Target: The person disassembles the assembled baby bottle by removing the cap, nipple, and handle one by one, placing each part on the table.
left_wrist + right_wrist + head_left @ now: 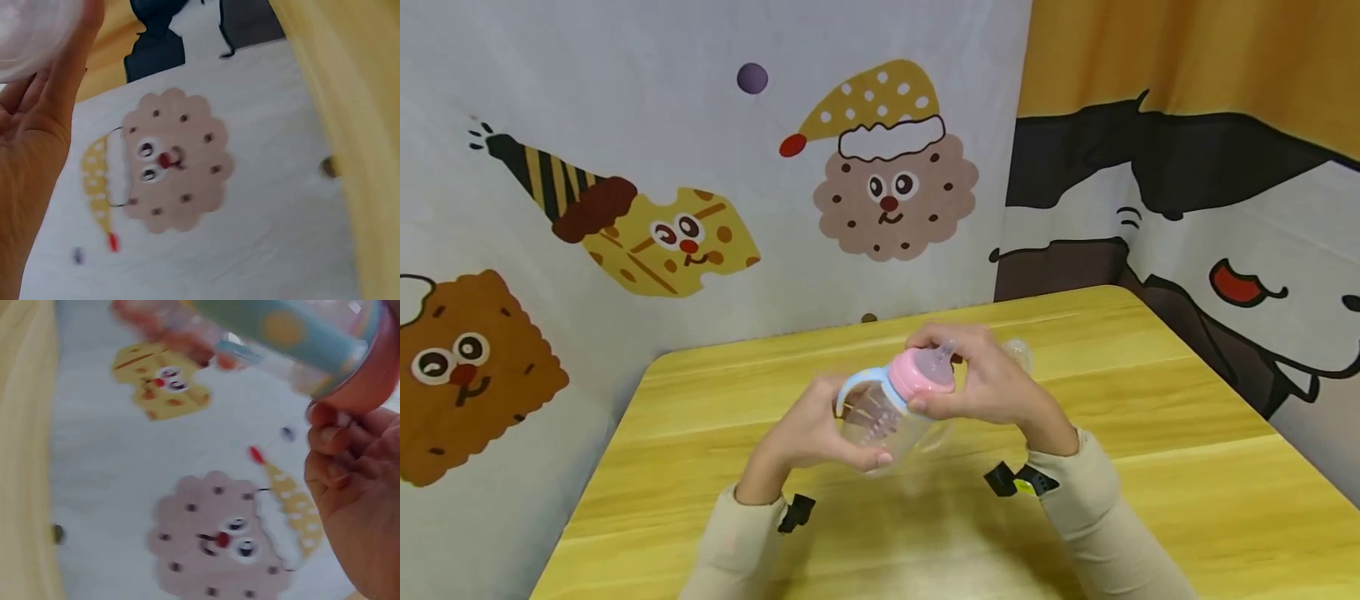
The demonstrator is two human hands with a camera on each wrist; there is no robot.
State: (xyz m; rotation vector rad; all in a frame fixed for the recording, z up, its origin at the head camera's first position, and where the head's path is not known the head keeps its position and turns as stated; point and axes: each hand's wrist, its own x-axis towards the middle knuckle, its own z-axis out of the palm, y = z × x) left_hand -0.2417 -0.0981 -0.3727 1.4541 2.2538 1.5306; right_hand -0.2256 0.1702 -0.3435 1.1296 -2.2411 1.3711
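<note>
Over the middle of the worktop (700, 475), short of its far edge, a person holds a clear feeding bottle (901, 433) between two hands. The left hand (808, 427) wraps the transparent body, its thumb across the front and its other fingers behind, partly seen through the wall. The right hand (992, 382) grips the pink collar (912, 374), its thumb on the near side and its fingers curled over the far side.

The bottle looks empty, so it is probably light; the body seems smooth, fairly stiff plastic that could slip, while the teat (934, 365) is likely soft and easily squashed. The body and the collar look the surest places to take hold; the pale blue handle (854, 383) offers a further grip.

The long axis is tilted, running from the base, toward the worktop's near side and left edge, up to the teat, which points toward the far edge and somewhat toward the far right corner. Just beyond the right hand shows a clear domed piece (1021, 353), partly hidden; whether it is a cap cannot be told.
</note>
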